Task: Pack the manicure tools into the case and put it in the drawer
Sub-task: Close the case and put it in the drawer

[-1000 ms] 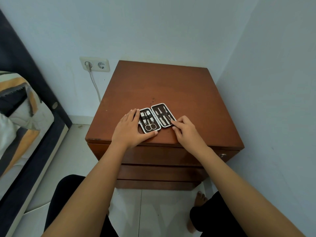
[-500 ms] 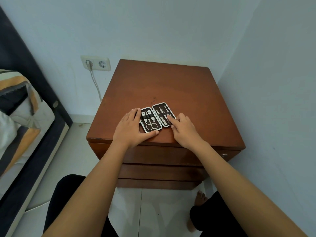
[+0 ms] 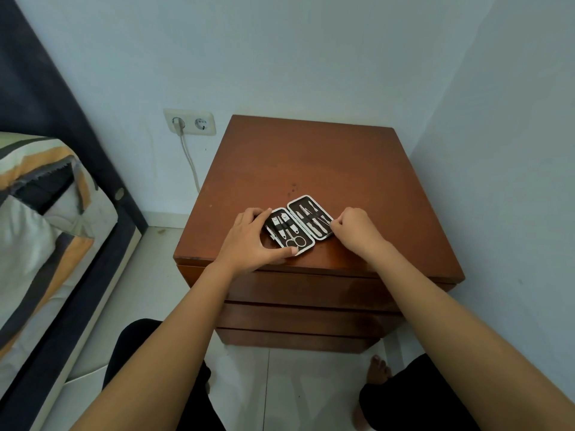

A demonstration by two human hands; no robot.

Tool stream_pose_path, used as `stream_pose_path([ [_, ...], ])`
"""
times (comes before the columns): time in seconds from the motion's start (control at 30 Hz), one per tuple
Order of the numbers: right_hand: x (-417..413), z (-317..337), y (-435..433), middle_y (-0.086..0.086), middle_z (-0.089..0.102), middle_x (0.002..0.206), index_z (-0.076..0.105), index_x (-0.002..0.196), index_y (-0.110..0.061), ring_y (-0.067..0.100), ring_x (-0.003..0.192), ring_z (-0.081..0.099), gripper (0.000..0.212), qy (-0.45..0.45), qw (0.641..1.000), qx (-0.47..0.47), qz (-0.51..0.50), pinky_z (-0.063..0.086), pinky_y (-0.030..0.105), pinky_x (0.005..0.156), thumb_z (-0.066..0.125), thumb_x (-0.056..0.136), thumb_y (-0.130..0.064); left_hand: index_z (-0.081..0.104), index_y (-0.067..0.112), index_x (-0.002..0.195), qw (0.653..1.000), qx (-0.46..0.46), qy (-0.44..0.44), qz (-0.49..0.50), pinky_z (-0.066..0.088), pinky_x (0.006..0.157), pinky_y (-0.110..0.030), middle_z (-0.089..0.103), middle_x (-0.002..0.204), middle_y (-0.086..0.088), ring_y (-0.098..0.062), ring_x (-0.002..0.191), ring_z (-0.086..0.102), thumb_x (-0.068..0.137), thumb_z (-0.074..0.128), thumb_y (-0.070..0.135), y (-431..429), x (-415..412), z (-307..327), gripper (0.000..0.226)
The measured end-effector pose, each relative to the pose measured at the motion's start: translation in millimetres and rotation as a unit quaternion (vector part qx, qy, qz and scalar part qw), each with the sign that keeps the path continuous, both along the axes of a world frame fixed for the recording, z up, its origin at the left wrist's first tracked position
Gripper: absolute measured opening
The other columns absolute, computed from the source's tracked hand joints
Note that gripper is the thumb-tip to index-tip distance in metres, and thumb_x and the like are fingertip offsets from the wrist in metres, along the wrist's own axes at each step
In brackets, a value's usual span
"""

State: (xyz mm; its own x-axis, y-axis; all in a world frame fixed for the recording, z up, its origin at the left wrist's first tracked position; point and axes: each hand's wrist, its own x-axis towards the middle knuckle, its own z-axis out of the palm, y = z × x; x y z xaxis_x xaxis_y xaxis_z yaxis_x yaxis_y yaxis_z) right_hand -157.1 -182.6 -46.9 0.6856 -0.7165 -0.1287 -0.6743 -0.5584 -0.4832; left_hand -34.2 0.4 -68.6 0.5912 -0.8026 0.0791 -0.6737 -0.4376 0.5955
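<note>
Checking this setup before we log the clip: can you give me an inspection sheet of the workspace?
Surface: brown nightstand top, a few dark specks, otherwise bare.
Job's things: manicure case lies open and flat near the front edge; scissors and other tools sit in both halves. Drawers shut.
Clutter: nothing seen.
Hands: left hand wraps the case's left half; right hand curled at its right edge.
Cables: white cord plugged into wall socket.
Surroundings: bed on the left, tiled floor.
</note>
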Motion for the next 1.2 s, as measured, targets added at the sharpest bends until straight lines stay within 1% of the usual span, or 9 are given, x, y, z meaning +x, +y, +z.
stream_pose_path([
  [0.07,4,3,-4,0.012,0.043,0.079,0.042,0.064,-0.008,0.031,0.079,0.046,0.024,0.023,1.000,0.000,0.000,0.037,0.033,0.060,0.036,0.088,-0.009,0.036,0.021,0.140,0.999,-0.015,0.017,-0.025,0.033,0.097,-0.027,0.040,0.126,0.010,-0.008,0.117,0.032,0.061,0.064,0.069,4,2,1,0.097],
  [0.13,6,4,-10,0.019,0.049,0.102,0.049,0.090,-0.001,0.031,0.089,0.045,0.019,0.040,0.999,-0.017,0.013,0.041,0.040,0.077,0.030,0.090,-0.003,0.043,0.021,0.138,0.998,-0.029,0.022,-0.045,0.036,0.095,-0.026,0.044,0.120,0.011,-0.006,0.111,0.037,0.067,0.068,0.061,7,3,0,0.086],
  [0.2,7,7,-15,0.022,0.050,0.111,0.048,0.096,-0.003,0.029,0.090,0.045,0.019,0.025,0.999,-0.034,0.030,0.042,0.040,0.080,0.031,0.089,0.001,0.048,0.020,0.134,0.997,-0.051,0.030,-0.044,0.042,0.091,-0.027,0.048,0.113,0.010,-0.007,0.104,0.044,0.072,0.072,0.051,7,-1,-1,0.074],
  [0.43,-7,28,-3,0.003,0.047,0.099,0.052,0.096,-0.007,0.016,0.088,0.048,0.008,-0.197,0.964,-0.110,0.141,0.039,0.025,0.076,0.045,0.093,-0.007,0.062,0.023,0.113,0.993,-0.105,0.014,0.058,0.047,0.080,-0.039,0.051,0.089,0.006,-0.012,0.084,0.049,0.070,0.073,0.049,-13,-19,-9,0.052],
  [0.63,-39,-1,12,0.008,0.052,0.101,0.060,0.103,-0.007,0.020,0.097,0.052,0.015,-0.206,0.950,-0.121,0.200,0.039,0.022,0.087,0.053,0.090,-0.009,0.058,0.018,0.118,0.986,-0.113,0.016,0.121,0.048,0.083,-0.042,0.052,0.091,0.008,-0.015,0.089,0.052,0.070,0.073,0.049,-22,-25,-13,0.060],
  [0.8,-37,-17,23,0.007,0.058,0.102,0.066,0.104,-0.009,0.019,0.099,0.053,0.019,-0.216,0.962,-0.104,0.129,0.040,0.024,0.086,0.056,0.090,-0.017,0.047,0.015,0.134,0.989,-0.115,0.012,0.092,0.047,0.087,-0.038,0.050,0.099,0.007,-0.014,0.095,0.052,0.078,0.063,0.054,-17,-28,-14,0.070],
  [0.97,-31,-20,30,0.011,0.060,0.102,0.067,0.101,-0.005,0.024,0.099,0.053,0.018,-0.214,0.966,-0.120,0.087,0.041,0.026,0.086,0.060,0.087,-0.014,0.049,0.010,0.133,0.989,-0.112,0.010,0.100,0.047,0.089,-0.043,0.050,0.099,0.003,-0.017,0.094,0.053,0.086,0.060,0.041,-19,-31,-11,0.058],
  [1.1,-44,-15,24,0.007,0.063,0.103,0.067,0.102,-0.008,0.017,0.096,0.057,0.020,-0.229,0.968,-0.089,0.059,0.048,0.027,0.085,0.062,0.086,-0.018,0.052,0.010,0.130,0.989,-0.105,0.033,0.101,0.047,0.091,-0.036,0.051,0.104,0.003,-0.017,0.103,0.052,0.086,0.061,0.038,-12,-31,-6,0.053],
  [1.2,-84,-20,13,0.010,0.063,0.106,0.067,0.102,-0.007,0.020,0.099,0.058,0.019,-0.283,0.953,-0.094,-0.049,0.038,0.019,0.086,0.060,0.087,-0.015,0.056,0.014,0.124,0.971,-0.170,0.016,0.168,0.043,0.092,-0.025,0.056,0.115,-0.001,-0.014,0.109,0.052,0.091,0.055,0.032,17,-31,-6,0.037],
])
